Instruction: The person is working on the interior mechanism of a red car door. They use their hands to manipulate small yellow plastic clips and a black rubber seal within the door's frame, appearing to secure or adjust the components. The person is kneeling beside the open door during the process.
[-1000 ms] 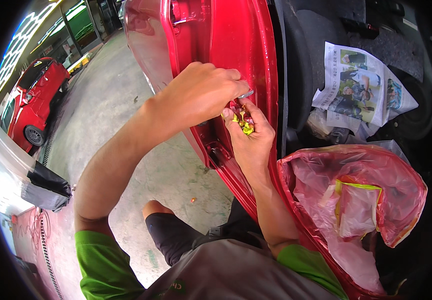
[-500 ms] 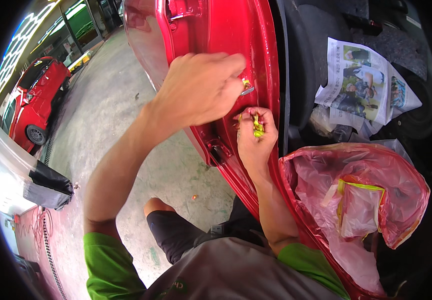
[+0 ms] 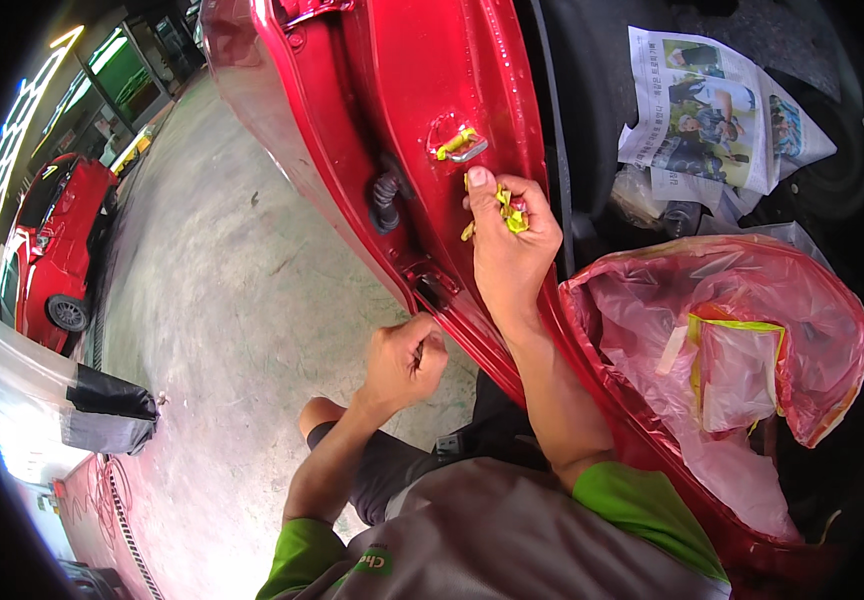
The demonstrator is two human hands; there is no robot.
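Observation:
My right hand (image 3: 514, 265) is closed round crumpled scraps of yellow masking tape (image 3: 517, 218), held beside the glossy red door pillar (image 3: 492, 70) of a car. Just above that hand, a metal door striker (image 3: 470, 153) juts from the pillar. A strip of yellow tape (image 3: 455, 141) still clings along it. My left hand (image 3: 402, 362) hangs lower, over the floor near the sill's edge, curled into a fist. Whatever its fingers may hold is hidden. A black rubber wiring boot (image 3: 385, 200) sits in the recess left of the striker.
Pink-tinted plastic sheeting (image 3: 642, 330), edged with yellow tape, covers a part at the right. Newspaper (image 3: 707, 125) lies inside the car behind it. Across the concrete floor (image 3: 222, 260) stands another red car (image 3: 62, 240). A hose (image 3: 112, 500) lies at lower left.
My left hand has dropped away from the striker, down and toward me, uncovering the tape on it. My right hand keeps its tape scraps near the pillar. The view has shifted slightly.

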